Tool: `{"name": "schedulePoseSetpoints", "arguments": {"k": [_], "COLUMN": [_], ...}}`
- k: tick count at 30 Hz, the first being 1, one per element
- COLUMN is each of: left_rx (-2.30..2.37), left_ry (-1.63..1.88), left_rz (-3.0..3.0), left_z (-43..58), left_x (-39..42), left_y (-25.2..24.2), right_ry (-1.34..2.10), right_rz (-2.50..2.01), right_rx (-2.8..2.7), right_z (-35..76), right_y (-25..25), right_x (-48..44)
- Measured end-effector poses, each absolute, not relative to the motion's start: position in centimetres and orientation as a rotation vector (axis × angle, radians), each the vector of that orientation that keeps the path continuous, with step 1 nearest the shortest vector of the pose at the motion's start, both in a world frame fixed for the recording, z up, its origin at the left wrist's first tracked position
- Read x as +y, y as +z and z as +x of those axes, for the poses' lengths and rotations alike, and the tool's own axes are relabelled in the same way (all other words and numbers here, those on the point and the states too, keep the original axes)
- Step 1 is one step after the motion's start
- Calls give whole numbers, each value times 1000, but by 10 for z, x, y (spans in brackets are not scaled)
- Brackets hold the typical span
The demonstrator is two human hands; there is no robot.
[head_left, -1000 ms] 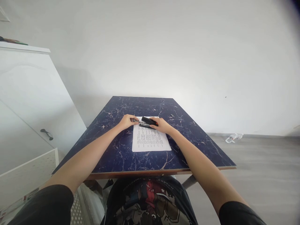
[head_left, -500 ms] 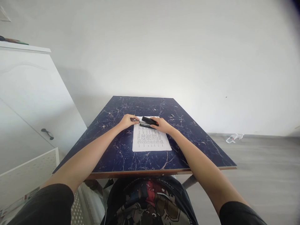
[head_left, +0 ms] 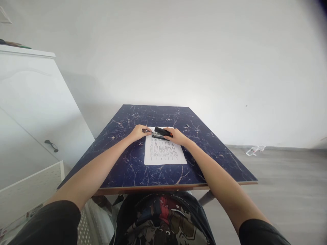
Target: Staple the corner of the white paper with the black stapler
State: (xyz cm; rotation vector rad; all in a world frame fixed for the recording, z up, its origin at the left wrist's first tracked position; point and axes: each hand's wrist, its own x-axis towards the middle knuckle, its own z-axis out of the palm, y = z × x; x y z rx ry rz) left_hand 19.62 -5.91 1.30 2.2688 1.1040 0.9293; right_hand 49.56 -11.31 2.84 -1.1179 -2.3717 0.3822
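Note:
A black stapler (head_left: 161, 131) with a small orange-red mark is hinged open above printed paper sheets (head_left: 165, 153), its metal inside showing. Around its rear end, on the right, my right hand (head_left: 176, 135) is closed. My left hand (head_left: 140, 132) is pinched at the stapler's front end, by the left edge of the sheets. What its fingertips hold is too small to make out. The stapler and both hands cover the upper part of the top sheet.
The sheets lie on a dark blue marbled table (head_left: 122, 177). A small dark piece (head_left: 187, 126) lies right of the stapler. At left stands a white cabinet (head_left: 33, 102) with a black handle. A clear plastic item (head_left: 255, 150) rests on the floor by the wall.

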Motion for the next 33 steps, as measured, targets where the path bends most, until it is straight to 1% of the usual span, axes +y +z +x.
{"name": "schedulePoseSetpoints", "arguments": {"k": [11, 17, 23, 33], "left_rx": [1027, 1036, 1063, 948], "left_ry": [967, 922, 879, 755], "left_rz": [2314, 2327, 2173, 1713], "left_z": [195, 182, 163, 187], "left_x": [-57, -53, -50, -71], "left_y": [10, 16, 24, 30], "right_ry": [382, 401, 380, 401], "right_rz": [-1094, -1095, -1143, -1166], "right_rx": [-2375, -2363, -2345, -2326], "right_z": [497, 498, 505, 504], "right_y": [26, 26, 24, 25], "right_x": [-111, -110, -107, -108]}}
